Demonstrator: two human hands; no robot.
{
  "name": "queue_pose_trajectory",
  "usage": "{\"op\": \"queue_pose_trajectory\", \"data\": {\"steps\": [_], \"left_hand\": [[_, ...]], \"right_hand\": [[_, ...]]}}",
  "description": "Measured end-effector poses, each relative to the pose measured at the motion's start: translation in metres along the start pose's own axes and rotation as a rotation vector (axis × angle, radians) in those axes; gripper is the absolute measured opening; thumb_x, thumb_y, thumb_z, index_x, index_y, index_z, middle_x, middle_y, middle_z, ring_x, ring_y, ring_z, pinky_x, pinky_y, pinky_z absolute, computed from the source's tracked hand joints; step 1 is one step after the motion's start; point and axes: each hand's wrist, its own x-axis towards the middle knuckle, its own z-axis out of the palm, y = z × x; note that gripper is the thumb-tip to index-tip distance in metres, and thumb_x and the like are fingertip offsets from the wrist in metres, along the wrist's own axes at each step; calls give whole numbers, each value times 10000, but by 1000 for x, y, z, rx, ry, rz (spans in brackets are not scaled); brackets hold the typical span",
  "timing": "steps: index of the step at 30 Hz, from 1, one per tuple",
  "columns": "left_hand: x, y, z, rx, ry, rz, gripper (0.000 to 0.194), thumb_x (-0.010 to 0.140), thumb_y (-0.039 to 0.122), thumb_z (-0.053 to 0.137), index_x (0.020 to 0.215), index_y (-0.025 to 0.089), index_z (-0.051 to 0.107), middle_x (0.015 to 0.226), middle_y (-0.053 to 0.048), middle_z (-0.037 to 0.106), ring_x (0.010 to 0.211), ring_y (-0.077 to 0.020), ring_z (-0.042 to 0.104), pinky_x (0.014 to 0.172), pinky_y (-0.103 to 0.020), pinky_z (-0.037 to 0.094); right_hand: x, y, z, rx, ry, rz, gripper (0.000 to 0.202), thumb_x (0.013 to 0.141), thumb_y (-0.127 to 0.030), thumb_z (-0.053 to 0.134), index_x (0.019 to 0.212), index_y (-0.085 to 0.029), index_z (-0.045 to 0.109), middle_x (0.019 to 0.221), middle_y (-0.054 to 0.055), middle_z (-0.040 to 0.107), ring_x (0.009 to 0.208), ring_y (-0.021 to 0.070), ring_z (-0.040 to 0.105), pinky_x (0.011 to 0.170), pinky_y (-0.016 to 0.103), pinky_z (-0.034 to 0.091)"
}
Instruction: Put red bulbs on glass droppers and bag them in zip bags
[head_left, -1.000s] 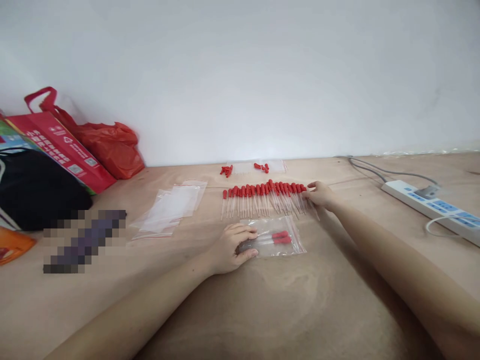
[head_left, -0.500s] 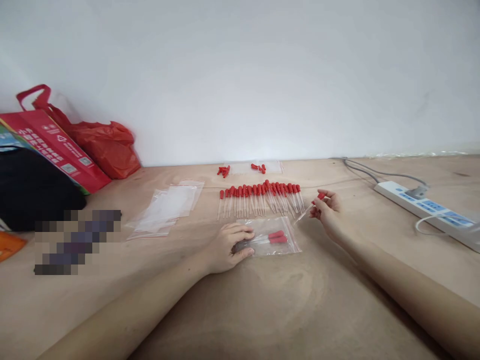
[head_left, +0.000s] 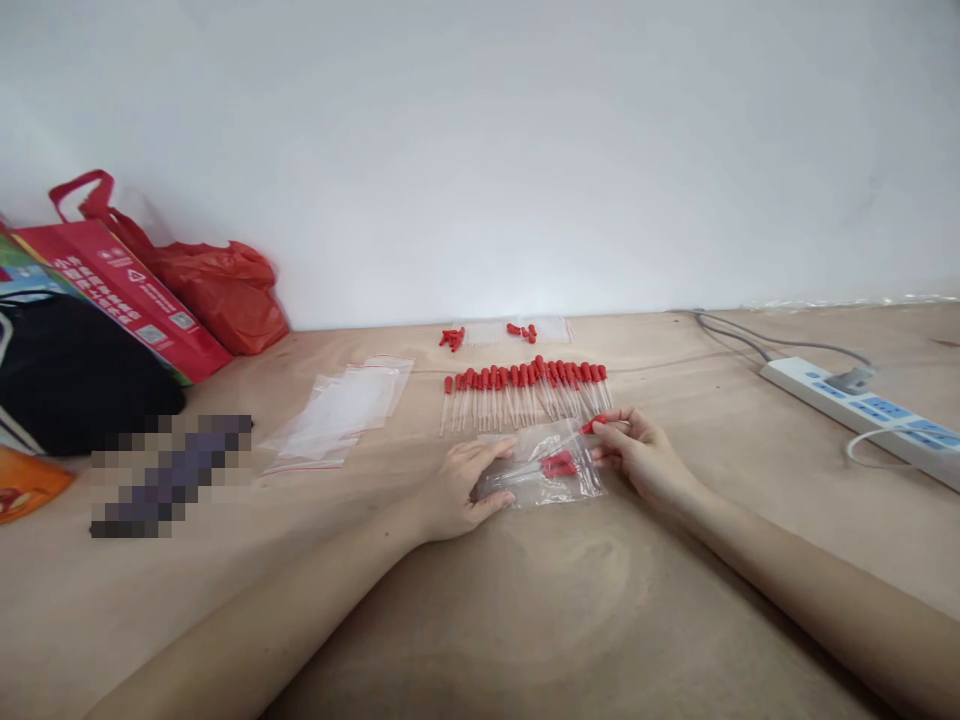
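A clear zip bag (head_left: 532, 492) lies flat on the wooden table, with red-capped droppers (head_left: 556, 464) inside it. My left hand (head_left: 469, 490) rests on the bag's left end, its thumb and fingers spread apart over the plastic. At the bag's right end, my right hand (head_left: 630, 450) pinches a dropper by its red bulb (head_left: 595, 425); its thin glass stem points left, at or into the bag's opening. Beyond the bag runs a row of several droppers (head_left: 525, 390), red bulbs toward the wall.
Flat clear bags (head_left: 337, 415) are stacked at the left. Loose red bulbs (head_left: 452, 339) and another clear bag (head_left: 551, 330) lie near the wall. A white power strip (head_left: 862, 405) is at the right. Red bags (head_left: 225, 290) and a black bag (head_left: 82, 375) stand at the left.
My right hand has moved left with the dropper, from beside the bag to its right end. The left hand stays on the bag, and the view has shifted slightly.
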Motion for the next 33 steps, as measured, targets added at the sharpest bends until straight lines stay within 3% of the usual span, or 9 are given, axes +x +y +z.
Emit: {"op": "queue_pose_trajectory", "data": {"steps": [8, 15, 19, 21, 26, 29, 33], "left_hand": [[1, -2, 2, 19, 16, 13, 494, 792, 323, 532, 1241, 206, 361, 1158, -61, 552, 1102, -214, 470, 946, -391, 343], [1, -2, 2, 41, 8, -11, 450, 791, 338, 529, 1199, 188, 414, 1161, -74, 548, 1098, -222, 470, 951, -405, 345], [1, -1, 1, 58, 13, -11, 430, 789, 336, 532, 1178, 173, 451, 1146, -85, 557, 1081, -224, 483, 941, -411, 359], [2, -1, 2, 57, 18, 14, 397, 791, 331, 532, 1151, 172, 484, 1130, -80, 570, 1076, -218, 489, 942, -403, 361], [5, -3, 4, 58, 23, 65, 328, 794, 333, 529, 1080, 175, 546, 1127, -84, 580, 1075, -215, 499, 943, -403, 363], [4, -4, 3, 58, 25, 71, 326, 794, 331, 528, 1083, 182, 548, 1123, -82, 583, 1080, -218, 499, 938, -409, 367], [3, -4, 2, 44, 18, 75, 332, 792, 327, 533, 1091, 181, 546, 1131, -81, 582, 1080, -213, 500, 943, -401, 366]], "right_hand": [[-1, 3, 3, -245, -162, 29, 330, 560, -374, 707, 740, -155, 538, 642, 10, 618, 443, 68, 491, 361, 174, 348], [2, 12, 3, -317, -288, -9, 288, 604, -432, 656, 683, -162, 594, 608, 14, 619, 551, 130, 566, 523, 248, 438], [10, -2, -8, -503, -414, 61, 262, 649, -415, 622, 632, -153, 626, 498, -15, 548, 444, 90, 480, 413, 204, 370], [26, -14, -19, -579, -363, 107, 211, 652, -360, 627, 694, -153, 639, 473, -34, 509, 379, 60, 400, 351, 184, 303], [92, -34, -45, -770, 149, -38, 128, 663, -237, 614, 751, -145, 623, 546, -4, 549, 395, 58, 401, 383, 193, 334], [126, -29, -48, -817, 252, -33, 231, 632, -254, 639, 830, -134, 634, 606, 29, 583, 443, 94, 455, 414, 223, 353], [150, -17, -40, -817, 281, -13, 148, 590, -221, 657, 711, -137, 648, 544, 31, 566, 469, 123, 479, 433, 235, 335]]}}
